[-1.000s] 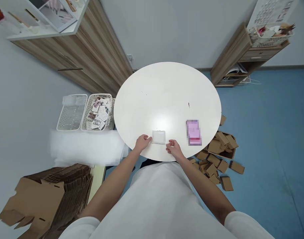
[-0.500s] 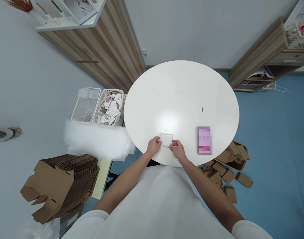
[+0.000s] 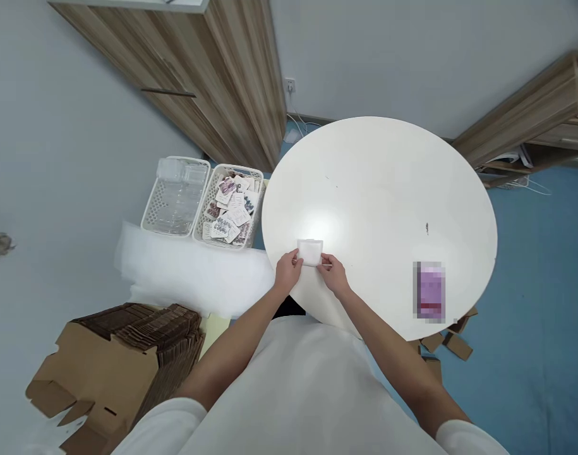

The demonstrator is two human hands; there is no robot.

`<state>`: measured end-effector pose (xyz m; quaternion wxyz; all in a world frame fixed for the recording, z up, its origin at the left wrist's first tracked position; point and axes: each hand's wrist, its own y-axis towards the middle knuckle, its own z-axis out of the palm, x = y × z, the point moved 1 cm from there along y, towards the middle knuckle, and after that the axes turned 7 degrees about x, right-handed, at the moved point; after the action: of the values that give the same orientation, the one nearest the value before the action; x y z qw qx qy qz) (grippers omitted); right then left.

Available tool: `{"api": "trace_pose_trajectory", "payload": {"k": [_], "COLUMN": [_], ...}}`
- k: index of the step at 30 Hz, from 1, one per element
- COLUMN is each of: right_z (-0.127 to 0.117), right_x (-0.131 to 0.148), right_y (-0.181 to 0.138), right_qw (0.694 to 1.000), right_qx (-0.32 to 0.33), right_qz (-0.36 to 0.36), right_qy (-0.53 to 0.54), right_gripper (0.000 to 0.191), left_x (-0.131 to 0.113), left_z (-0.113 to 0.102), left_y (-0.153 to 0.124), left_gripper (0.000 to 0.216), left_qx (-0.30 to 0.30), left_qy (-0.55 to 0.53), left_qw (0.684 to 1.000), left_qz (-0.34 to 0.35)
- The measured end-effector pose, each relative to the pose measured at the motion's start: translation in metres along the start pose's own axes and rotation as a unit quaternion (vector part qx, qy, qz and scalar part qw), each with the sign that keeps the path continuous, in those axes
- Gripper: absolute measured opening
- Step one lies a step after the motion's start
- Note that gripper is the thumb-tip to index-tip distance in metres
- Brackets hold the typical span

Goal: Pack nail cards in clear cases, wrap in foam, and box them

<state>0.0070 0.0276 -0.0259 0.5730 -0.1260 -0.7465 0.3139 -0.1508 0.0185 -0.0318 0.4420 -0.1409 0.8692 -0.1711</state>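
Observation:
A small white, flat, squarish packet (image 3: 310, 253), apparently wrapped in thin white sheeting, is at the near edge of the round white table. My left hand (image 3: 289, 272) pinches its left side, fingers closed at the lower left corner. At the opposite side my right hand (image 3: 333, 274) grips the lower right corner between thumb and fingers. What lies inside the packet I cannot make out.
Left of the white table (image 3: 378, 189) stand a basket of printed cards (image 3: 232, 208) and a basket of clear plastic boxes (image 3: 177, 196). White translucent sheets (image 3: 198, 275) and folded cardboard boxes (image 3: 113, 360) lie nearer. A blurred purple item (image 3: 431, 292) rests on the right.
The view has turned to the left, so the table and purple item appear farther right. Both hands still hold the white packet, which sits slightly farther from my body.

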Motion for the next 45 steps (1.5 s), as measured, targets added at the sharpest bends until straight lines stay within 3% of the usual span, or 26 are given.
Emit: {"api": "trace_pose_trajectory", "payload": {"k": [7,13,27,34,40,45], "right_z": [0.070,0.085,0.079,0.054,0.021,0.005], "right_x": [0.049,0.062,0.065,0.037,-0.023,-0.056], "right_y": [0.053,0.070,0.052,0.006,-0.059,-0.091], "right_qw": [0.998,0.996,0.998,0.998,0.989,0.980], "right_qx": [0.042,0.047,0.002,-0.034,-0.122,-0.157], "right_qz": [-0.034,-0.048,-0.018,0.000,0.052,0.075], "right_qy": [0.035,0.053,0.059,0.055,0.070,0.092], "right_gripper": [0.051,0.054,0.070,0.062,0.051,0.040], "left_x": [0.031,0.037,0.035,0.033,0.035,0.027], "left_z": [-0.067,-0.084,-0.082,-0.071,-0.037,-0.017], "left_y": [0.046,0.067,0.058,0.022,-0.023,-0.032], "left_gripper": [0.053,0.054,0.066,0.066,0.061,0.041], "left_qx": [-0.039,-0.048,-0.064,-0.071,0.058,0.166], "left_qy": [0.013,0.044,0.011,-0.034,-0.078,-0.063], "left_qw": [0.999,0.998,0.998,0.995,0.989,0.975], "left_qz": [-0.010,-0.002,0.008,0.064,0.115,0.134]}}
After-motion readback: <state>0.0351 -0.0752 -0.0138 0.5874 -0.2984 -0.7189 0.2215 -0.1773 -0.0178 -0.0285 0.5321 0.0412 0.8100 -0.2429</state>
